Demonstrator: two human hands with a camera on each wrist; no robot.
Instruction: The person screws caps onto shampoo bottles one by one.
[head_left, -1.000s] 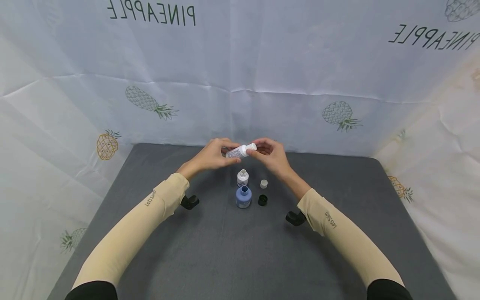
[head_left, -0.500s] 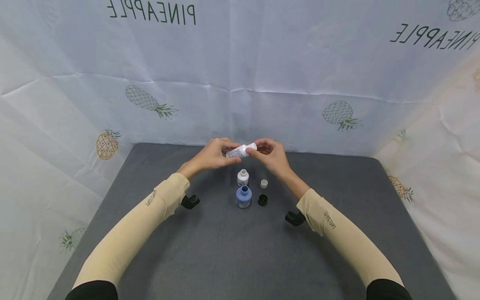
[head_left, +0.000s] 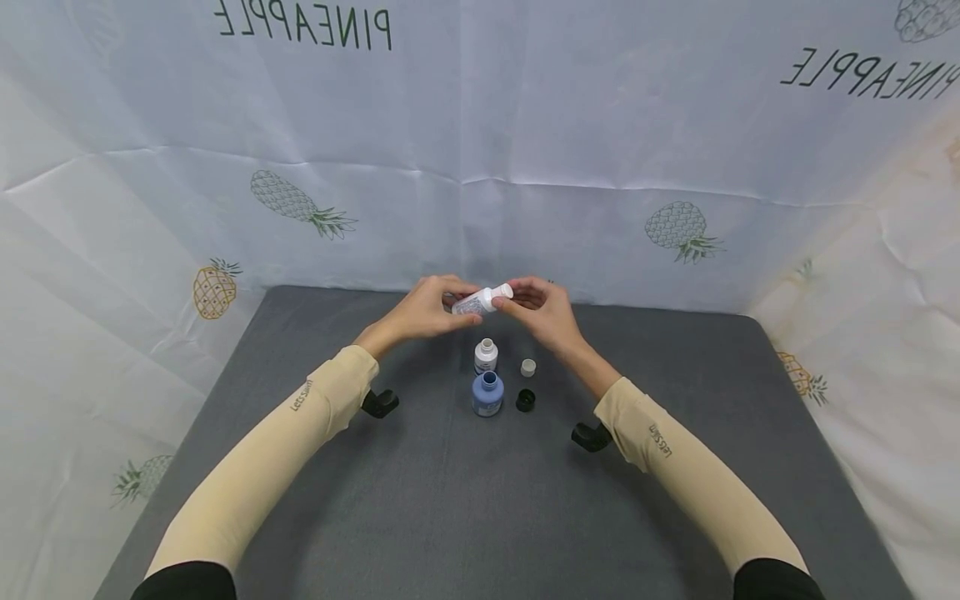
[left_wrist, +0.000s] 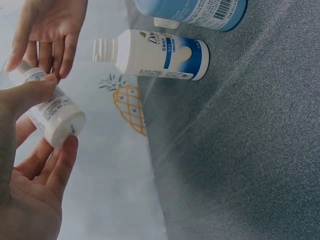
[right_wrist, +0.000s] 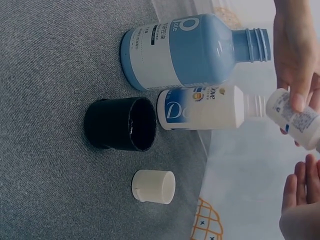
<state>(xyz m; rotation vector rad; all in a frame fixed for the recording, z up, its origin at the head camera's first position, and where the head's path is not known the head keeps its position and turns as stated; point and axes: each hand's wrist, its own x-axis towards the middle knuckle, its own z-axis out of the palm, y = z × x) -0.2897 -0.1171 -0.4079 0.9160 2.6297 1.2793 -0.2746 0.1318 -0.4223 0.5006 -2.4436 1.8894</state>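
Small white bottle point(head_left: 471, 306), tilted, is held in 2 hands above the far part of the grey bench point(head_left: 450, 508). Nearest on that bench stands 1 uncapped blue bottle point(head_left: 487, 399), a black cap point(head_left: 526, 401) beside it; just beyond, 1 open white bottle point(head_left: 485, 360) and 1 pale cap point(head_left: 528, 367). Past these, the left hand point(head_left: 426, 310) grips the tilted bottle's body between thumb and fingers; the right hand point(head_left: 547, 317) pinches its narrow end. It looks light, stiff and smooth, perhaps slippery; its broad body seems the surest hold. Behind hangs pineapple-print cloth point(head_left: 480, 108).
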